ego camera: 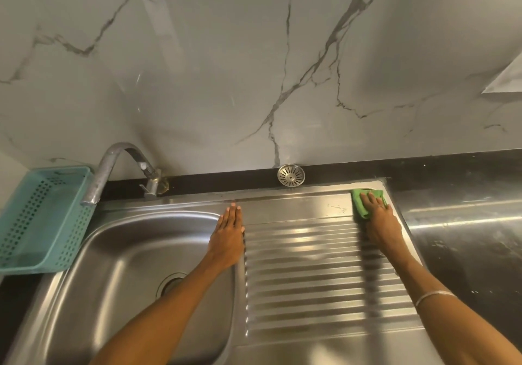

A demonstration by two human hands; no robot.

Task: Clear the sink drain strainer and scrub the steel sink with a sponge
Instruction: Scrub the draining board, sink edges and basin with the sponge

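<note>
Both hands lie flat: left hand (228,232) on sink (118,254), right hand (380,217) half-hiding sponge (360,202).

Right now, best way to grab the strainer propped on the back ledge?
Take the drain strainer by its rim, pinching the top edge from above. It stands tilted against the marble wall, so the back is blocked and only the slotted front face and upper rim are free.

No legible text, label, brand or number anywhere (sink, tap and basket unmarked)
</note>
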